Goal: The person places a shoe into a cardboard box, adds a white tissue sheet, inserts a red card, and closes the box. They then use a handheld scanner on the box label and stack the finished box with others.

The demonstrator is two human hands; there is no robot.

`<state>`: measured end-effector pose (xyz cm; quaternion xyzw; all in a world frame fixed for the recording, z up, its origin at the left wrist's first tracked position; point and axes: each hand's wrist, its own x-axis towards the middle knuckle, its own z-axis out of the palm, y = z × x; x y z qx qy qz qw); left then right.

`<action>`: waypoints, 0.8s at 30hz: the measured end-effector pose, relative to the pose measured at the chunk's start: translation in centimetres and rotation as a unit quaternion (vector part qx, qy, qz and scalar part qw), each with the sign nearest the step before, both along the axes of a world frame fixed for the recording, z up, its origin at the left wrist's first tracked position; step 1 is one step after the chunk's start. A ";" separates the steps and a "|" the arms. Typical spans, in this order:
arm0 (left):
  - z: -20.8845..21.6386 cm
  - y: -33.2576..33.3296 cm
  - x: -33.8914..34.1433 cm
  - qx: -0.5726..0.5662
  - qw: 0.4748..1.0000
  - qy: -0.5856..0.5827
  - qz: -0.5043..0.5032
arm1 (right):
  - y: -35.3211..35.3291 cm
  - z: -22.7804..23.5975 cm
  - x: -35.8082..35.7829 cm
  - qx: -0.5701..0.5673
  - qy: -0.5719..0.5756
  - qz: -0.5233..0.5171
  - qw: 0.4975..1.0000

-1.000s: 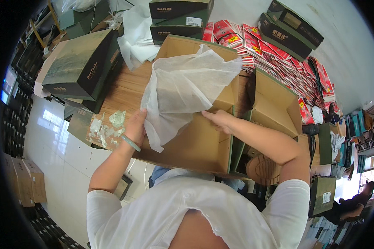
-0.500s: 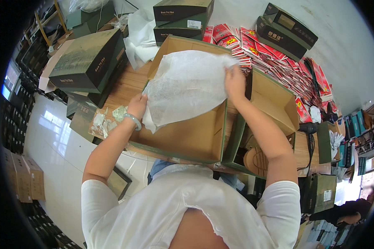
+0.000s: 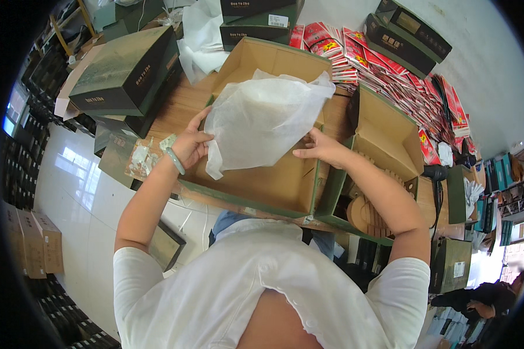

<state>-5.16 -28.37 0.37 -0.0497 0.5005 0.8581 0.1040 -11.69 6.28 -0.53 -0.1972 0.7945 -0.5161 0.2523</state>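
Observation:
A sheet of white tissue paper (image 3: 265,125) lies loosely in an open cardboard box (image 3: 279,195), brown inside and green outside, with its raised flap (image 3: 259,57) at the back. My left hand (image 3: 192,141) is at the paper's left edge with thumb and fingers spread. Whether it touches the paper is hard to tell. Beside the lower right edge of the sheet, my right hand (image 3: 324,149) hovers over the box, its thumb and forefinger parted and nothing between them. A pale bangle (image 3: 174,161) circles my left wrist.
To the right stands another open green box (image 3: 387,131) holding tan slatted pieces (image 3: 363,215). Red printed packets (image 3: 384,64) pile up behind it. Closed dark boxes (image 3: 122,75) are stacked at left, more at the back. A black hair dryer (image 3: 435,173) sits at the right edge.
My right hand has let go of the paper's far right corner and moved down toward me. My left hand has loosened and spread its fingers. The sheet has settled lower into the box.

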 end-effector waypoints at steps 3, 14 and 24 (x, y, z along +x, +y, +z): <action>-1.6 -1.4 -0.2 0.057 0.995 0.003 -0.076 | -1.4 -0.4 -0.7 0.039 0.031 -0.008 0.999; 2.1 -1.1 -2.7 -0.241 0.962 -0.022 -0.124 | -2.7 5.8 -2.0 0.124 0.014 -0.252 0.960; -5.9 -3.0 -6.3 -0.527 0.822 0.107 -0.189 | -0.9 1.1 -8.7 0.337 0.027 -0.179 0.924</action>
